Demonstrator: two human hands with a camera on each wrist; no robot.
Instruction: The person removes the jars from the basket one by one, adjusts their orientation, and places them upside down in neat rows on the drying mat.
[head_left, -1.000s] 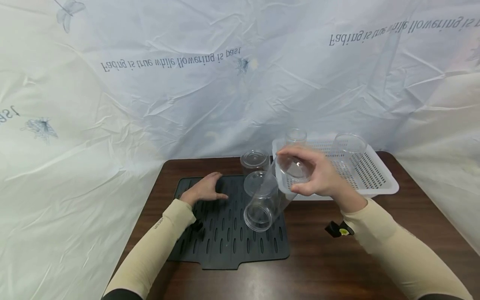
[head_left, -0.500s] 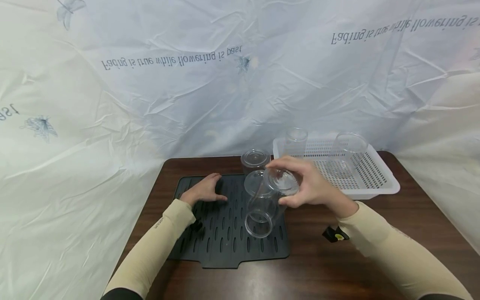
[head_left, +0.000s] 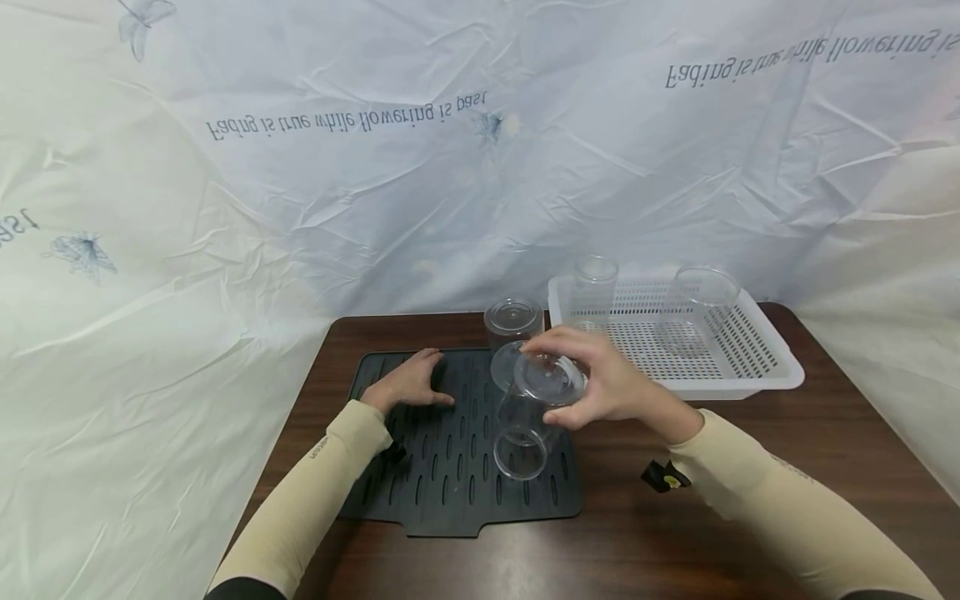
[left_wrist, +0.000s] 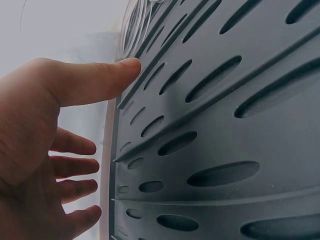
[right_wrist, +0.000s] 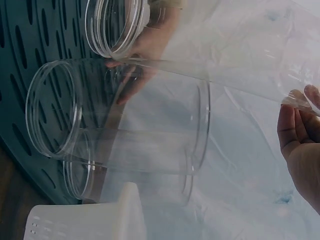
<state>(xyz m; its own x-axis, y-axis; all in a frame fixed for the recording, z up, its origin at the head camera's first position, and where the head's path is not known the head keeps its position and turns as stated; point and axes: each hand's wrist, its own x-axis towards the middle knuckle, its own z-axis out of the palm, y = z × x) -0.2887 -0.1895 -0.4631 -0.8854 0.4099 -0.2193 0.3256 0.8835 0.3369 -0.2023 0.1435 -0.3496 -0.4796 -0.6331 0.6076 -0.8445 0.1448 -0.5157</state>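
Note:
My right hand (head_left: pixel 600 379) grips a clear plastic jar (head_left: pixel 528 421) near its closed end, thumb on one side and fingers on the other. The jar is tilted upside down, with its open rim low over the dark ribbed drying mat (head_left: pixel 420 500); whether the rim touches the mat I cannot tell. Behind it stand two more clear jars, an upturned jar (head_left: pixel 504 367) partly hidden by the held one and another upturned jar (head_left: pixel 513 321) farther back. My left hand (head_left: pixel 410 382) is over the mat's left part, holding nothing, its thumb and fingers spread in the left wrist view.
A white perforated basket (head_left: pixel 780 375) stands at the back right of the brown wooden table (head_left: pixel 637 542). Inside it are a narrow clear jar (head_left: pixel 595 287) and a wider clear jar (head_left: pixel 701 312). A pale printed sheet (head_left: pixel 420 200) hangs behind the table.
My right hand has carried the jar left and toward me, away from the basket, and tipped it more upright. The left hand has stayed in place.

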